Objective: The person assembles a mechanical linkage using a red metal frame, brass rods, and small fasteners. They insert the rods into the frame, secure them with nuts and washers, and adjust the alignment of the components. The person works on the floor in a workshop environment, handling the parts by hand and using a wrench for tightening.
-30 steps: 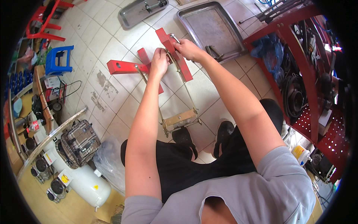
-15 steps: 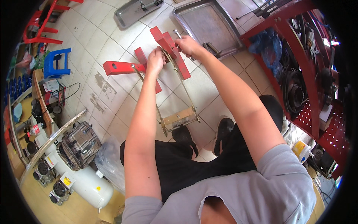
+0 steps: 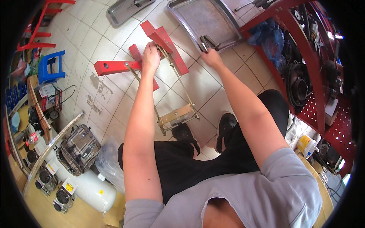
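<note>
A red metal frame (image 3: 170,49) of crossed square beams stands on the tiled floor, with brass-coloured rods (image 3: 175,72) running back to a crossbar (image 3: 178,115) near my feet. My left hand (image 3: 151,58) is closed at the frame's middle, where beams and rods meet; its fingertips are partly hidden. My right hand (image 3: 212,59) is at the near-left corner of a shallow metal tray (image 3: 238,41), fingers closed round a silver wrench (image 3: 204,47), mostly covered by the hand. Dark metal tools (image 3: 211,41) lie in that corner.
A smaller metal tray (image 3: 119,15) lies at the far left. On the right stands a red rack (image 3: 317,76) full of parts. A blue stool (image 3: 52,66), red chair (image 3: 36,36), white compressor tank (image 3: 93,190) and checked bag (image 3: 80,146) are on the left.
My right hand has moved from the red frame rightward to the tray corner with the wrench. My left hand stays at the frame. The whole view has shifted slightly.
</note>
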Demonstrator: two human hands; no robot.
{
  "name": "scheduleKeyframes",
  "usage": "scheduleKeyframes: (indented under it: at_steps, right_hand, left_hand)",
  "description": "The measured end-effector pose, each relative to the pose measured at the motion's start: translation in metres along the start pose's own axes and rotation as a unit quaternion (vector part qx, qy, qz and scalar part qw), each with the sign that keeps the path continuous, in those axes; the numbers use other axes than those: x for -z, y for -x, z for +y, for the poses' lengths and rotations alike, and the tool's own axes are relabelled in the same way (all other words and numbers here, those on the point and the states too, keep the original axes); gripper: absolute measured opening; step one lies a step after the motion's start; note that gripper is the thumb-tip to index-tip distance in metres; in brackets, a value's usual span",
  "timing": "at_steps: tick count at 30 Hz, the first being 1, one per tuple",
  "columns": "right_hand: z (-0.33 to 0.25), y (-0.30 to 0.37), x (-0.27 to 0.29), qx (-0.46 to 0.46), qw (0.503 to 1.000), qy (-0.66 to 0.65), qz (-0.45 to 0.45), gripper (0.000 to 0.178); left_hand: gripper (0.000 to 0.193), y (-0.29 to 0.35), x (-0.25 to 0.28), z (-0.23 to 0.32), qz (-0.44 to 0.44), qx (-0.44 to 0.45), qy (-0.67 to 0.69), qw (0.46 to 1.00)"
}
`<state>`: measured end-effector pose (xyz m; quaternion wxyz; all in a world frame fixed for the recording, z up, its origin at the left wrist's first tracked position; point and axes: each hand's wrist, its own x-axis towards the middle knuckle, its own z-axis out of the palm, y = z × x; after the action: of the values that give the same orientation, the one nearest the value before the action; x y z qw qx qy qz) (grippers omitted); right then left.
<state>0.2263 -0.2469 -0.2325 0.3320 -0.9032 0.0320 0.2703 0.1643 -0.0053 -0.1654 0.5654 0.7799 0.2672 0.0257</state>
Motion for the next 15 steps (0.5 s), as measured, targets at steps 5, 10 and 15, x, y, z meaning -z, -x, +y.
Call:
scheduleKeyframes:
  at_steps: [5,10,15]
  right_hand:
    - [0.002,0.005,0.009,0.041,0.999,0.017,-0.001,0.032]
    - [-0.007,0.005,0.022,0.051,0.998,0.023,0.012,0.031]
    - [0.01,-0.001,0.028,0.047,0.998,-0.021,0.036,0.031]
  left_hand:
    - [0.034,-0.008,0.005,-0.01,-0.015,0.026,0.07,0.997]
    - [0.028,-0.001,0.007,0.025,-0.066,0.201,0.143,0.967]
    - [0.03,-0.014,0.025,0.032,-0.147,0.26,0.103,0.949]
